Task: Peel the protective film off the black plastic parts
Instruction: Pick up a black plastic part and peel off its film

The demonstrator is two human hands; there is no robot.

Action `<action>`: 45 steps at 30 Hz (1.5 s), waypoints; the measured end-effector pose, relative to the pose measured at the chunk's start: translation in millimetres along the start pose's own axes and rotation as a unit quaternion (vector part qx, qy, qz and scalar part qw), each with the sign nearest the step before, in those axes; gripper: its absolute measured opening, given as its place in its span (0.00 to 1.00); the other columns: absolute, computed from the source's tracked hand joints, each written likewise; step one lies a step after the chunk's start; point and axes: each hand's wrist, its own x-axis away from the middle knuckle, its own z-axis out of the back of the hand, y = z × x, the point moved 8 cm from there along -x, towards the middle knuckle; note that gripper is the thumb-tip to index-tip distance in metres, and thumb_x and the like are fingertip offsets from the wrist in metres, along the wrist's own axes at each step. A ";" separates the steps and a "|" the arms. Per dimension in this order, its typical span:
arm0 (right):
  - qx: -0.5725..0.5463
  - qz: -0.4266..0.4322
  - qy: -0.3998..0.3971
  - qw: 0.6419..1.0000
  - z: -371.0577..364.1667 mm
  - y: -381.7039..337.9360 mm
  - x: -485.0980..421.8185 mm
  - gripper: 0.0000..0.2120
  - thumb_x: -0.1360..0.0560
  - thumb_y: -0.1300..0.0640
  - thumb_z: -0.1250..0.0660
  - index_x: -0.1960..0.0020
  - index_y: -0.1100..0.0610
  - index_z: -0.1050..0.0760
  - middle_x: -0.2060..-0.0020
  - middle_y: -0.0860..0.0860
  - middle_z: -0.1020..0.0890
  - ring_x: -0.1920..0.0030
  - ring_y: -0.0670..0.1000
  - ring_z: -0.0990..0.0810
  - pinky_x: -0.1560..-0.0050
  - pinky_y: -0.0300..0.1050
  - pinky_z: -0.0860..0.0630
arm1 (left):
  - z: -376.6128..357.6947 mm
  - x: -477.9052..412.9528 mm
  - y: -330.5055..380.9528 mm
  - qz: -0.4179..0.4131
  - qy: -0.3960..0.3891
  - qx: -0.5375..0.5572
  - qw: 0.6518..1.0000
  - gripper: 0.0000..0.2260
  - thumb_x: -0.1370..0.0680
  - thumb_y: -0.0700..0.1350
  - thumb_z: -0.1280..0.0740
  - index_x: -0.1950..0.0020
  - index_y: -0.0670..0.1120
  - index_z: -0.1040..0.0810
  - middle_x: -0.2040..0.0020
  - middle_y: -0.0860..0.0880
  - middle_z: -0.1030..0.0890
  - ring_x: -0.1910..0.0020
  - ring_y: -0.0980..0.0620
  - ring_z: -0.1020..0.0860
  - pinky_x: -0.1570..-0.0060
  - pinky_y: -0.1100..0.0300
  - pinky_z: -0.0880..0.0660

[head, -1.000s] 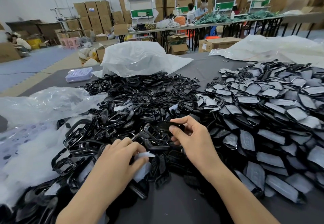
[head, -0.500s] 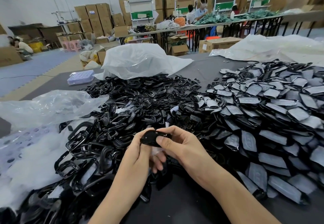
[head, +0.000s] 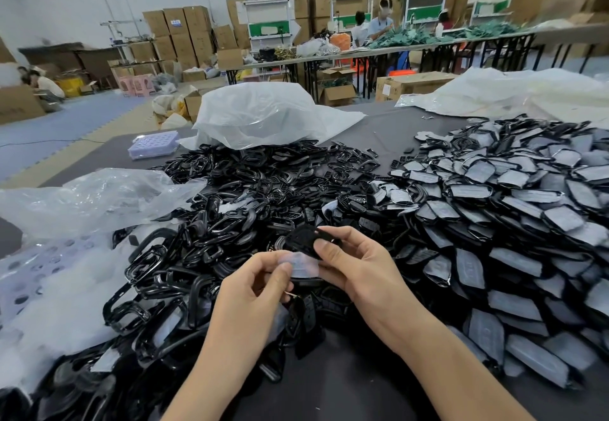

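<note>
I read right hand (head: 359,265) pinching black part (head: 303,239), raised over bench (head: 379,137) toward near edge. Left hand (head: 253,285), just beside, pinches clear film (head: 301,264); film hangs below part, touching it.

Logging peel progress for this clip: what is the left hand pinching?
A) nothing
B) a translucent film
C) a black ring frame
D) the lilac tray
B: the left hand pinches the translucent film with its fingers, just below the black part that the right hand holds.
</note>
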 end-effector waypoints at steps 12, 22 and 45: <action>0.140 -0.025 -0.010 0.990 -5.1 6.0 6.2 0.09 0.23 0.62 0.27 0.55 0.49 0.16 0.58 0.53 0.14 0.56 0.49 0.14 0.54 0.41 0.18 | 3.3 7.8 19.8 -0.068 0.052 -0.114 0.990 0.11 0.24 0.42 0.28 0.56 0.60 0.19 0.57 0.60 0.16 0.54 0.60 0.20 0.55 0.73 0.29; 0.175 -0.001 -0.037 0.984 -11.7 3.2 9.0 0.05 0.25 0.57 0.25 0.50 0.50 0.15 0.56 0.53 0.13 0.54 0.51 0.14 0.53 0.41 0.18 | 13.1 4.6 10.0 -0.025 0.081 -0.004 0.996 0.08 0.24 0.41 0.27 0.58 0.54 0.20 0.60 0.51 0.17 0.60 0.57 0.18 0.59 0.70 0.25; 0.201 0.064 -0.027 0.977 -12.2 -2.7 7.1 0.05 0.20 0.60 0.32 0.48 0.55 0.17 0.65 0.51 0.15 0.64 0.47 0.17 0.61 0.37 0.20 | -4.0 0.7 -1.8 0.039 -0.049 0.091 0.994 0.06 0.20 0.43 0.34 0.46 0.47 0.19 0.62 0.47 0.17 0.61 0.51 0.19 0.55 0.60 0.22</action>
